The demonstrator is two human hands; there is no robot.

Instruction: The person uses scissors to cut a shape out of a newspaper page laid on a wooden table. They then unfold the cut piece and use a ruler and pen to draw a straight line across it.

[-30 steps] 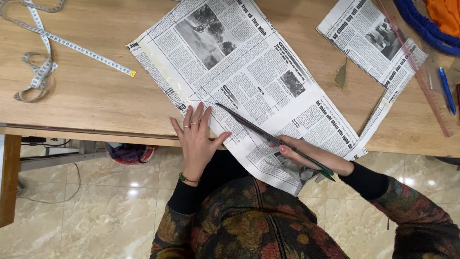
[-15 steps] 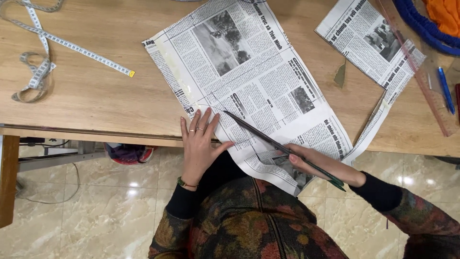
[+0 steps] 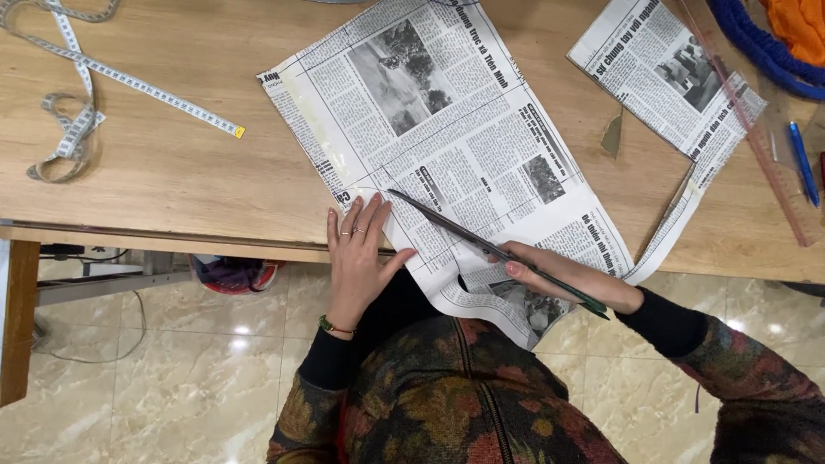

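A large newspaper sheet (image 3: 447, 146) lies slantwise on the wooden table (image 3: 172, 172), its lower corner hanging over the front edge. My left hand (image 3: 358, 258) lies flat with fingers spread on the sheet's lower left edge, at the table's rim. My right hand (image 3: 563, 277) grips the green handles of long scissors (image 3: 464, 234). Their blades point up and left across the paper, tips close to my left fingers.
A grey measuring tape (image 3: 82, 86) coils at the far left. At the upper right lies a second newspaper piece (image 3: 666, 73), with a long ruler (image 3: 756, 146), a blue pen (image 3: 803, 163), blue cord (image 3: 756, 47) and orange cloth (image 3: 803, 26). Below is a tiled floor.
The sheet has slid to the right and toward me under both hands. The scissors have gone further up the paper.
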